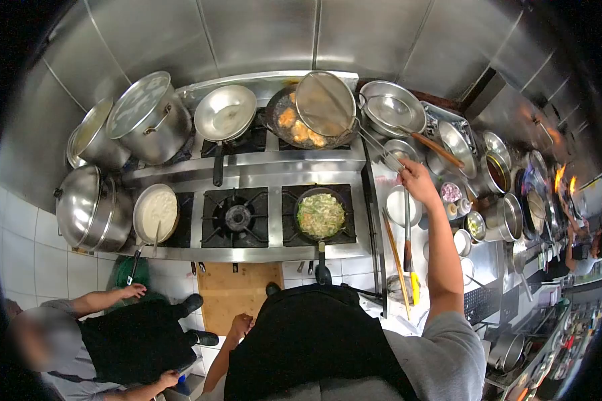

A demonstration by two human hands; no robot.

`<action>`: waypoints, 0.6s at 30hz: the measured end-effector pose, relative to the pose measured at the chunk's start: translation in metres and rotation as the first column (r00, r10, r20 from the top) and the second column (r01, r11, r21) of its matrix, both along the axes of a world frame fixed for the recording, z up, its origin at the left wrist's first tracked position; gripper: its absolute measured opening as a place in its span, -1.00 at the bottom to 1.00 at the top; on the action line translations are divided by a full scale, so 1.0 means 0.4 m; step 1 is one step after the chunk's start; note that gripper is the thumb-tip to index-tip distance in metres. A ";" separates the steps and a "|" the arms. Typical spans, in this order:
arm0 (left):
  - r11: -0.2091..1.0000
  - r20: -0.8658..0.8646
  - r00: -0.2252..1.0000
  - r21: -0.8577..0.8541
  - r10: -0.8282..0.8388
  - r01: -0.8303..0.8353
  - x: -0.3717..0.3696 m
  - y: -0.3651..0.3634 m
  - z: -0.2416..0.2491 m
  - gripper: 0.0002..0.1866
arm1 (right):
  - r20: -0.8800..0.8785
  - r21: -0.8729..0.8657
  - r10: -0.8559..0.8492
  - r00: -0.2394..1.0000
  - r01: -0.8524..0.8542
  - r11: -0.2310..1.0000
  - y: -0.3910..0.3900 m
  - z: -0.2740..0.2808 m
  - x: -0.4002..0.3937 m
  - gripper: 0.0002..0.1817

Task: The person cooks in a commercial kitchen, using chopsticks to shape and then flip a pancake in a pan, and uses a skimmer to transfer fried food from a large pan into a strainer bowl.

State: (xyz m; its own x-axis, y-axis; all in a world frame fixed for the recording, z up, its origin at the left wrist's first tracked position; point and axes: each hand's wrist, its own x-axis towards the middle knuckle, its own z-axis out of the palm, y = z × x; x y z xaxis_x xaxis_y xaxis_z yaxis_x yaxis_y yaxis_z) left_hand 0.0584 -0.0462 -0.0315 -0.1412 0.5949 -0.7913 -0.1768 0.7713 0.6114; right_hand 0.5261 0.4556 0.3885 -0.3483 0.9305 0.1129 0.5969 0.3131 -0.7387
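Head view: strainer held over the wok of fried pieces

From where I sit, I see the right hand (415, 179) right of the middle of the frame, its fingers closed around the handle of a wire strainer (325, 103). The round mesh is at upper centre, covering the right part of a dark wok (272, 119) on the stove (247, 254); I can't tell whether it touches the rim. Golden fried pieces (287, 118) show in the wok, left of the mesh and below it.

The left hand (242, 325) is at lower centre, beside the black apron (314, 334), fingers curled in; I can't tell whether it holds anything.

Just right of centre, a frying pan (322, 264) with a green and pale mixture (321, 214) sits on the front burner, its handle pointing at the apron. An empty pan (225, 112) is left of the wok. At centre left I have a pan of creamy white mix (158, 207) with a spoon (157, 234) in it; near its handle is a co-worker's hand (134, 291).

Under the right arm, the table (421, 257) carries a white bowl (398, 204), a wooden stick (396, 260) and a yellow-handled tool (415, 289). Chopped purple onion (451, 192) fills a small bowl farther right.
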 end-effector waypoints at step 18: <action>0.946 -0.341 0.891 0.017 -0.299 0.324 0.053 0.104 0.310 -0.91 | -0.569 -0.389 -0.393 0.722 0.184 0.903 0.013 -0.098 0.032 -0.67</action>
